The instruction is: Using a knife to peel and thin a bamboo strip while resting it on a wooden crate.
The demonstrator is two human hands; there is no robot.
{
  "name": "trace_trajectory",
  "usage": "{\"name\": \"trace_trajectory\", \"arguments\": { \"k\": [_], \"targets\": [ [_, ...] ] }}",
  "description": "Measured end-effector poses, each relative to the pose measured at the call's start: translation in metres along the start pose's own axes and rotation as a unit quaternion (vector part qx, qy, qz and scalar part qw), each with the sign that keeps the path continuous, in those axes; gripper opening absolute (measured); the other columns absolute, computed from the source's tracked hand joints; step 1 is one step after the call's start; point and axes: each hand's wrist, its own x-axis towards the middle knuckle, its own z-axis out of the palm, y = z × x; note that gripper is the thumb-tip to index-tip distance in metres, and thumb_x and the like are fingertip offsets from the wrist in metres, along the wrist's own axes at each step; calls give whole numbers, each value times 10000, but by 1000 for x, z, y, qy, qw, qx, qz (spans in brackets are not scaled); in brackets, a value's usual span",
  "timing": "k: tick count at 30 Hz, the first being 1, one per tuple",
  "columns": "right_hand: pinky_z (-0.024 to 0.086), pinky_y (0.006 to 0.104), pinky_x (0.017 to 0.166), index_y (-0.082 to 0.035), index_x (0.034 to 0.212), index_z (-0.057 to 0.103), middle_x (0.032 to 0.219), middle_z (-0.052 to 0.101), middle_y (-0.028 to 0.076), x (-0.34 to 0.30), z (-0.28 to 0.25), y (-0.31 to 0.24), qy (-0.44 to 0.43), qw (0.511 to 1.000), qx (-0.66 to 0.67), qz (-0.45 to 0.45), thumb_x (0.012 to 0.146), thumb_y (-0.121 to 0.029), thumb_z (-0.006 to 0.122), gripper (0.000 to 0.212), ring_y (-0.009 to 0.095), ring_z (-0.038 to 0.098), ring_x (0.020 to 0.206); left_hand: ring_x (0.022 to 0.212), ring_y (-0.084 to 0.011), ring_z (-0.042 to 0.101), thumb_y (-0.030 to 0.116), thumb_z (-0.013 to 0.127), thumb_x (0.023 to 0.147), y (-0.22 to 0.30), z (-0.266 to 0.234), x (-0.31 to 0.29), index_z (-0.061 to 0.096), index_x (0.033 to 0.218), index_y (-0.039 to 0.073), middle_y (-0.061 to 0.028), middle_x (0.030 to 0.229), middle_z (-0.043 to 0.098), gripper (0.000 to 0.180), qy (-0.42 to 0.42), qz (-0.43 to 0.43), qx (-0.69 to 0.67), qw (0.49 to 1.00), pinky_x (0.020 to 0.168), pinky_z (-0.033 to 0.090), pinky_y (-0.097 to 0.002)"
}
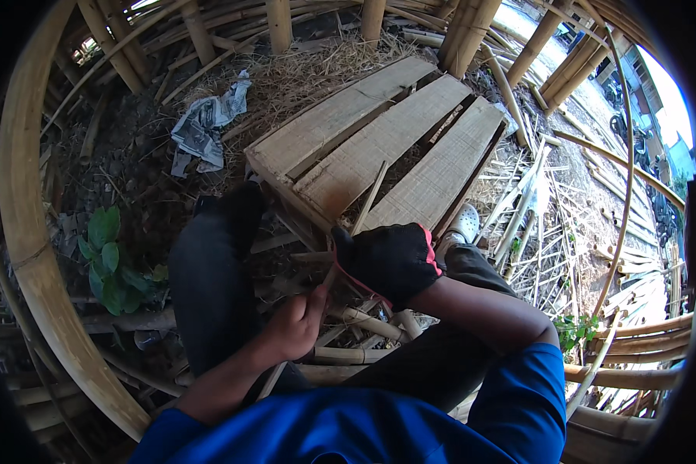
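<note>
Blue shirt (340, 425) cloth lies nearest; ahead, the bare left hand (295, 323) and black-gloved right hand (387, 264) are both curled closed around a thin bamboo strip (373, 193), its far end above the slatted wooden surface (394, 133).

The bamboo strip (370, 199) you hold looks matt and fibrous. Your surface (398, 139) is pale, unvarnished wooden slats, their grain rough and a patch darkened. Your black glove (390, 267) is matt, with red edging; your blue shirt (348, 425) is cloth with a soft sheen. The newspaper (205, 127) is crumpled, and the curved bamboo pole (23, 185) at your left is smooth and faintly glossy.
</note>
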Motion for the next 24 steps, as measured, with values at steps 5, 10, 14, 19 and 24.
{"name": "trace_trajectory", "arguments": {
  "k": [5,10,14,19,24],
  "targets": [
    [562,476,663,-91,775,751,749,738,134,38,-5,58,43,981,-40,184,1076,-509,324,669,355,729,708,490,-54,369,460,326,1145,32,-4,-5,545,900,80,52,624,407,503,-58,-145,-157,975,456,302,-266],
    [553,509,755,-70,786,755,778,743,156,46,-8,72,73,962,-25,264,1050,-568,340,700,372,735,802,497,-71,397,432,344,1146,23,-4,-7,551,903,66,36,620,420,485,-44,-131,-104,985,475,325,-279],
    [557,497,749,-72,782,756,774,742,155,14,-10,11,1,981,40,188,1054,-561,336,699,369,734,792,555,-201,534,369,386,1144,21,3,-11,610,920,0,-82,636,559,486,43,31,132,990,564,444,-385],
    [551,489,812,-74,833,765,833,757,154,28,-15,30,3,973,30,230,1052,-565,330,692,371,738,849,651,-451,624,393,381,1136,19,2,-10,583,835,-50,-286,678,603,573,49,-1,141,989,608,463,-493],
    [542,492,855,-85,877,787,918,765,175,44,-13,118,51,937,-15,344,1039,-606,318,720,387,734,928,702,-341,639,350,415,1135,24,6,-10,639,950,-34,-175,744,652,482,18,-10,158,987,697,500,-438]
  ]
}}
